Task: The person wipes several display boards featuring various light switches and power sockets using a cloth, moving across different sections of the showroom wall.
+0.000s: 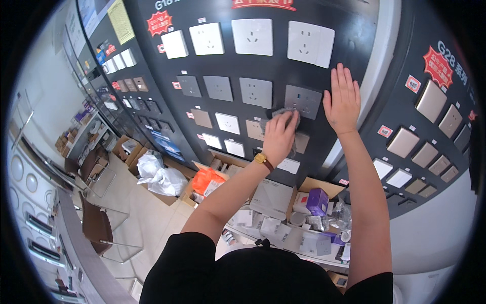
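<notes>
My left hand (279, 135), with a watch on its wrist, grips a grey cloth (285, 111) against a dark display panel (212, 68). The cloth touches the lower left of a grey wall socket plate (302, 101) with a USB port. Fingers extended, my right hand (343, 99) lies flat on the panel to the right of that plate, holding nothing. Just above it is a wide white socket plate (311, 44). A beige socket plate (255, 129) is partly covered by my left hand and the cloth.
Below the panel, a white shelf (294, 237) carries small boxes, a flat grey box (272, 199) and an open carton with a purple box (317, 201). White plastic bags (163, 176) fill a carton on the left. Brown chairs (95, 222) stand beside a counter (81, 243). Another display panel (410, 186) adjoins on the right.
</notes>
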Tool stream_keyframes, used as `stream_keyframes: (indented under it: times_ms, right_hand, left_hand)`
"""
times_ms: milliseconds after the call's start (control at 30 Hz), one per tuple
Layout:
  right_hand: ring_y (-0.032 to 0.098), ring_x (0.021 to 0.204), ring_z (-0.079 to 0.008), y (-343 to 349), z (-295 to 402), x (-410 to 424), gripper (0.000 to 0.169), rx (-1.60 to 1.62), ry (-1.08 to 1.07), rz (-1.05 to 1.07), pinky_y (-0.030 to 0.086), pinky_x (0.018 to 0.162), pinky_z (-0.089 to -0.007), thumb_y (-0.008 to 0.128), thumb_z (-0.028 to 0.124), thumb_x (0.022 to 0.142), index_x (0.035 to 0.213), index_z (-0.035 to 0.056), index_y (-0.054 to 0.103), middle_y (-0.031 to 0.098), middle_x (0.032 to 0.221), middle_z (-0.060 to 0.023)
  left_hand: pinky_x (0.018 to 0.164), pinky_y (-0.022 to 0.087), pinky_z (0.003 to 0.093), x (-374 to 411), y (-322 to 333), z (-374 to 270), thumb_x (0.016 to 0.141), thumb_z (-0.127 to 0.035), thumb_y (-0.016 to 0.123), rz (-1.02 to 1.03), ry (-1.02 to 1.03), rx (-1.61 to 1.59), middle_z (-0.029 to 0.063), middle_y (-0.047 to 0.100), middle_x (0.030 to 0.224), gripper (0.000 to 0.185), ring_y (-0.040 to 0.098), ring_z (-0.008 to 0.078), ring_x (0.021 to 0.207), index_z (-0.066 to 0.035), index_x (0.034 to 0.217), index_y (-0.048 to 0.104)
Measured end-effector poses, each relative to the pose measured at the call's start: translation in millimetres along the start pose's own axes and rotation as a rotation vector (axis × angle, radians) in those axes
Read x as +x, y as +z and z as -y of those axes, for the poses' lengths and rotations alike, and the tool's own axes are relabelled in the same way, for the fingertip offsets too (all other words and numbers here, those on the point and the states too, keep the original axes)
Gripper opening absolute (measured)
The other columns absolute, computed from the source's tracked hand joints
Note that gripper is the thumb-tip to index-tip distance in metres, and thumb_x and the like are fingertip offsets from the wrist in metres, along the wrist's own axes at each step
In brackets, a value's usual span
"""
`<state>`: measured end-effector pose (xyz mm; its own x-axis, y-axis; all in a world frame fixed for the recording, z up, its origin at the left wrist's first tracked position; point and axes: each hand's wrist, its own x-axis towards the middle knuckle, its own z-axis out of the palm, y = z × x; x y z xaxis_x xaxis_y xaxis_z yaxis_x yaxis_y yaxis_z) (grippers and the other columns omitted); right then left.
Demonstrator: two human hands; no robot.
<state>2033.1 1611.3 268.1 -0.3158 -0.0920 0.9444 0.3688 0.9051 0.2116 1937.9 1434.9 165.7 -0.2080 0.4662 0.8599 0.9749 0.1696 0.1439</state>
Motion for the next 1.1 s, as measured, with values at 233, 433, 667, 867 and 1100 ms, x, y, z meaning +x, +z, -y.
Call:
stream_keyframes:
  times_ms: [233,433,667,867,1100]
  right_hand:
    - [0.041,0.141,-0.0213,-1.3,-2.0,-1.0,0.055,-0.043,-0.012,0.005,0.031,0.115,-0.0387,0.058,0.021,0.091,0.143,0.0077,0.050,0.045,0.153,-0.0066]
    - [0.042,0.141,-0.0221,1.4,-1.7,-1.8,0.055,-0.041,-0.016,-0.006,0.031,0.115,-0.0391,0.057,0.021,0.091,0.144,0.0075,0.049,0.045,0.153,-0.0079]
    - [0.042,0.141,-0.0227,-1.2,-1.1,-0.1,0.056,-0.040,-0.017,-0.003,0.032,0.114,-0.0405,0.057,0.021,0.092,0.145,0.0073,0.049,0.044,0.153,-0.0084]
    - [0.041,0.141,-0.0231,0.1,-0.1,-2.1,0.057,-0.048,-0.018,-0.001,0.033,0.114,-0.0412,0.057,0.021,0.091,0.145,0.0069,0.048,0.044,0.154,-0.0087]
    - [0.041,0.141,-0.0232,0.3,-1.1,-2.1,0.056,-0.058,-0.017,-0.008,0.033,0.113,-0.0414,0.057,0.020,0.091,0.145,0.0068,0.049,0.043,0.154,-0.0088]
  left_hand:
    - [0.105,0.037,0.0438,26.9,-34.0,53.8,0.087,0.003,0.060,-0.466,-0.242,-0.008,0.0186,0.050,0.134,0.051,0.047,0.0369,0.123,-0.003,0.136,0.051]
    - [0.104,0.038,0.0436,45.6,-29.7,50.1,0.086,0.003,0.060,-0.350,-0.167,0.010,0.0171,0.051,0.134,0.048,0.048,0.0370,0.122,-0.005,0.133,0.057]
    - [0.102,0.039,0.0453,40.4,-31.9,51.0,0.081,0.003,0.062,-0.274,-0.089,0.049,0.0169,0.052,0.135,0.059,0.050,0.0370,0.121,-0.006,0.138,0.054]
    - [0.104,0.039,0.0450,8.7,-22.6,50.1,0.080,0.003,0.063,-0.162,-0.073,0.032,0.0176,0.051,0.134,0.061,0.050,0.0370,0.122,-0.007,0.139,0.054]
    - [0.103,0.039,0.0456,26.1,-39.7,57.8,0.081,0.002,0.062,-0.253,-0.182,0.156,0.0169,0.051,0.133,0.057,0.049,0.0369,0.121,-0.007,0.137,0.055]
